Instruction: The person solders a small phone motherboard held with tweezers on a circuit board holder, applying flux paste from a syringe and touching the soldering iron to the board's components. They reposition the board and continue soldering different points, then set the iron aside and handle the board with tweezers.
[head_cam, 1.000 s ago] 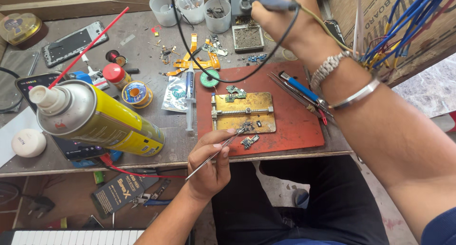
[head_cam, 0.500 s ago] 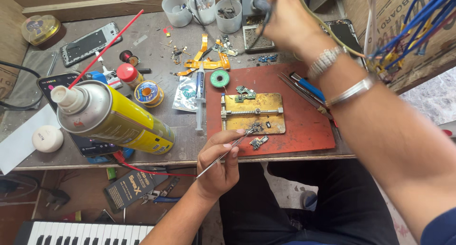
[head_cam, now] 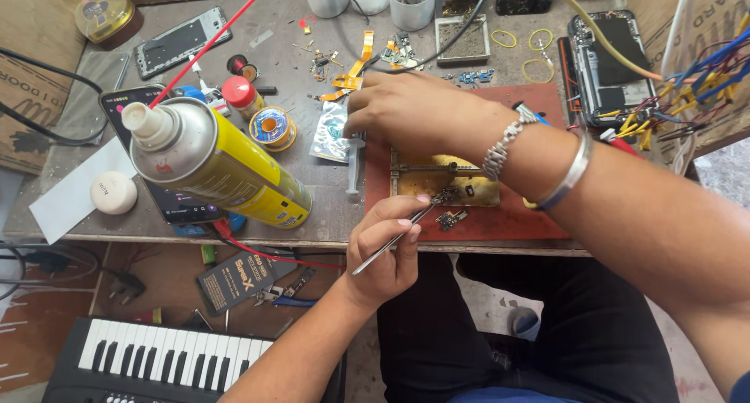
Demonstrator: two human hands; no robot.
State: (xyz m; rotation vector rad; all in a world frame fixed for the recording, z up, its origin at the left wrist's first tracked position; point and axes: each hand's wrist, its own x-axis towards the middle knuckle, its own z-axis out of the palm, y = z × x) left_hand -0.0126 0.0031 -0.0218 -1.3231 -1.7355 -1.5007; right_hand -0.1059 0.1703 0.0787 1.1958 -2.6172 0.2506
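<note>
Right hand (head_cam: 406,106) lowered onto cluttered workbench (head_cam: 101,200).

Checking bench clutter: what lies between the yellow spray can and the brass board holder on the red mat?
In the head view, a syringe and a silvery foil packet lie between the spray can and the brass holder.

A small repair workshop for phones. The worn table (head_cam: 94,215) is full of opened phones (head_cam: 613,59), tiny parts, yellow flat cables (head_cam: 355,71), a solder reel (head_cam: 272,127), a big spray can (head_cam: 219,164), cups w/ bits (head_cam: 412,4) & coloured wires (head_cam: 703,67).
</note>
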